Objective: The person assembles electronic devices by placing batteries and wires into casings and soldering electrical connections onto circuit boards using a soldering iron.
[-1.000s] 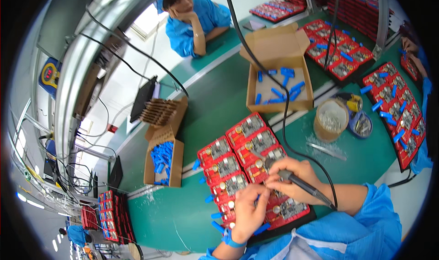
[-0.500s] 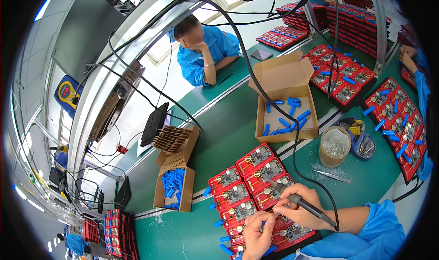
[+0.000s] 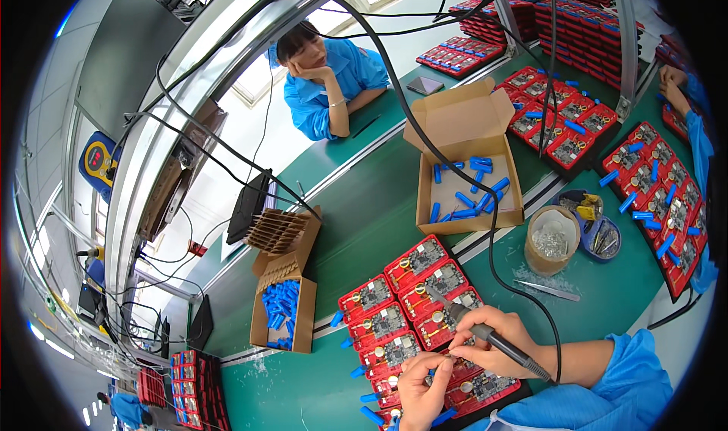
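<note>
My right hand [image 3: 497,340] grips a soldering iron [image 3: 519,353] with a dark handle. Its metal tip points up and left over the circuit boards in a red tray [image 3: 432,306]. My left hand [image 3: 422,391] is closed in a pinch over the tray's near part, its fingertips meeting those of my right hand. What lies between the fingertips is too small to make out. Blue cylindrical cells [image 3: 371,415] stick out along the tray's left side, and one shows beside my left hand.
Beyond the tray stand an open carton [image 3: 470,225] and a smaller box [image 3: 303,317], both holding blue cells. Tweezers [image 3: 547,289] lie near a tub [image 3: 552,241] and a blue dish [image 3: 601,241]. More loaded trays [image 3: 660,203] sit right. A black cable [image 3: 493,238] hangs across. A co-worker [image 3: 334,82] sits opposite.
The whole view has shifted slightly, so most things appear a little further left. My hands keep almost the same pose, with the iron still held in the right.
</note>
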